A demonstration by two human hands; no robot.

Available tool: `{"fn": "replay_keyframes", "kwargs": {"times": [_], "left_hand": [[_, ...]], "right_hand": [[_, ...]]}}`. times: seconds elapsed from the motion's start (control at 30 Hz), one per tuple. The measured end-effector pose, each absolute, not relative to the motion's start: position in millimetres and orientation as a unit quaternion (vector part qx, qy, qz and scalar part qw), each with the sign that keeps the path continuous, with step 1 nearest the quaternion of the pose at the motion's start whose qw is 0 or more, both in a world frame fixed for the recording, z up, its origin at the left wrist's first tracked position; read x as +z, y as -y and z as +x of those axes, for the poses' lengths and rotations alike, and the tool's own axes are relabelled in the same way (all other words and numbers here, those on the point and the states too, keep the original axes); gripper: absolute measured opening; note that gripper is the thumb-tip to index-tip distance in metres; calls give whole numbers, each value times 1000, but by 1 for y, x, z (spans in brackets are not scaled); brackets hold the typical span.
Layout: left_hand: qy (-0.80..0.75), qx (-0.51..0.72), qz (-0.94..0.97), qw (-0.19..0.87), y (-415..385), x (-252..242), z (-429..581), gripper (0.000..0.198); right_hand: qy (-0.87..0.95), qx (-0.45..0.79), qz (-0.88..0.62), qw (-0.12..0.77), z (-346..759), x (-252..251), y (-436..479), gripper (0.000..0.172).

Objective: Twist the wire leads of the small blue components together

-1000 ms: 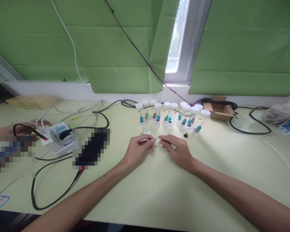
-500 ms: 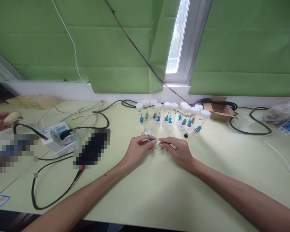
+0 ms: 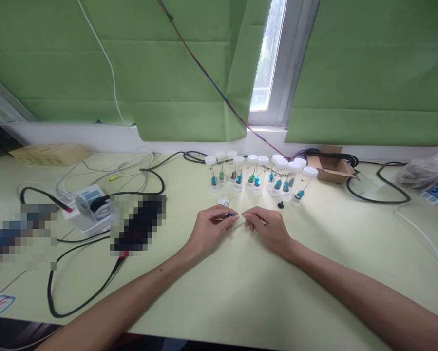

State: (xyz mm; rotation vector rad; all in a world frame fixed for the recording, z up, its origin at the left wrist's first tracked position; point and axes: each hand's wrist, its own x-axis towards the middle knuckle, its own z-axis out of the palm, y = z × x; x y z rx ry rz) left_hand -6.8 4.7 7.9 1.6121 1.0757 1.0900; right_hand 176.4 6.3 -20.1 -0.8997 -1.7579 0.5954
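Observation:
Between the thumb and fingers of my left hand point(image 3: 213, 224) is a small blue piece point(image 3: 229, 215) with a thin dark bent wire point(image 3: 226, 204) rising from it. My right hand point(image 3: 266, 224) faces it, thumb and forefinger pinched at a thin pale tip point(image 3: 240, 216) in line with the blue piece. Whether that tip belongs to the blue piece, I cannot tell. Behind my left fingers a white cap point(image 3: 223, 200) partly shows. Beyond both hands stand several clear tubes point(image 3: 257, 183) with white lids, each holding a small blue, green or dark piece with thin wires.
A small black part point(image 3: 280, 205) lies in front of the tubes. An open cardboard box point(image 3: 332, 170) stands at the back right, near black cables and a plastic bag point(image 3: 423, 170). Leftward are a white power unit point(image 3: 82, 214), a blurred dark device point(image 3: 140, 224) and looping cables.
The bent wire has tipped over and sits lower at my left hand. My fingers have shifted slightly right. Another person's hand with a pale rounded object has left the far left side.

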Motion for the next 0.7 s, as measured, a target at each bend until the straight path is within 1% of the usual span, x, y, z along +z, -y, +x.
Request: {"fn": "replay_keyframes", "kwargs": {"times": [0.23, 0.5, 0.7], "left_hand": [[-406, 438, 676, 432, -5, 6, -7, 19], [-424, 438, 667, 429, -5, 8, -7, 24], [-436, 450, 655, 423, -5, 7, -8, 25]], "right_hand": [[721, 271, -381, 512, 176, -23, -8, 26], [716, 291, -375, 512, 176, -22, -7, 22], [723, 281, -387, 499, 176, -18, -6, 29]]}}
